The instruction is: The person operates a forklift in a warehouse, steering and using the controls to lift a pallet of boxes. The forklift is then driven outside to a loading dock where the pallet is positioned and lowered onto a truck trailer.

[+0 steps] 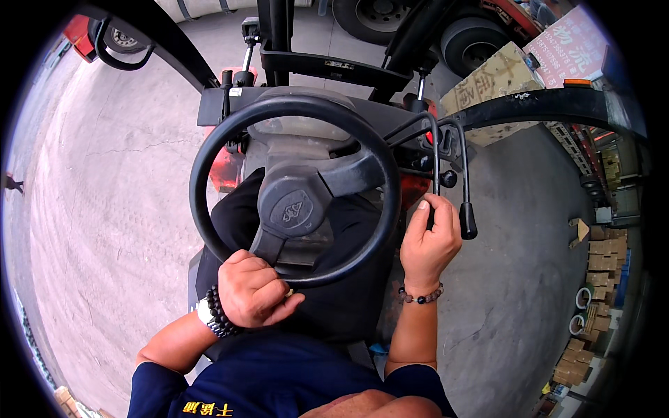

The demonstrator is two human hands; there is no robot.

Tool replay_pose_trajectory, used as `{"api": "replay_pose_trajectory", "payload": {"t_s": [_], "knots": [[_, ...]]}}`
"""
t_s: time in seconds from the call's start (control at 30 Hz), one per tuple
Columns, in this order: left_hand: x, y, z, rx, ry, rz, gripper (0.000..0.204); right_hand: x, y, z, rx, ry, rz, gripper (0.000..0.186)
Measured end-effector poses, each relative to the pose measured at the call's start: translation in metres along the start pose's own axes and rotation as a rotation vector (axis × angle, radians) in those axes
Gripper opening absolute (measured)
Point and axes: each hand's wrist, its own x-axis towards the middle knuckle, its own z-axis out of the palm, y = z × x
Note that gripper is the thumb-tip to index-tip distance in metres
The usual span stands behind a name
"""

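A black steering wheel (385,230) with a grey hub fills the middle of the view, above my dark-trousered legs. At its lower left rim, my left hand (252,289) is closed, its fingers curled round the rim or a part there that the hand hides. To the right of the wheel, my right hand (432,237) is wrapped round the top of a bent black control lever (437,157); the knob is mostly hidden in my fingers. A second lever (467,221) with a black grip stands just right of that hand, apart from it.
Dark mast uprights (277,42) and a crossbar (334,66) rise ahead. Large truck tyres (476,50) and a big yellowish wrapped block (488,83) stand beyond. Stacked cardboard boxes (605,261) line the right side. Grey concrete floor (104,195) lies to the left.
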Motion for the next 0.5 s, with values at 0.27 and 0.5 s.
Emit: {"api": "replay_pose_trajectory", "payload": {"t_s": [0.27, 0.5], "knots": [[-0.003, 0.002, -0.002, -0.032, -0.016, 0.015, 0.028, -0.005, -0.004, -0.007, -0.010, -0.001, 0.005, 0.016], [0.008, -0.015, 0.005, -0.015, 0.000, 0.021, 0.033, -0.011, 0.006, 0.010, -0.019, 0.006, 0.004, 0.019]]}}
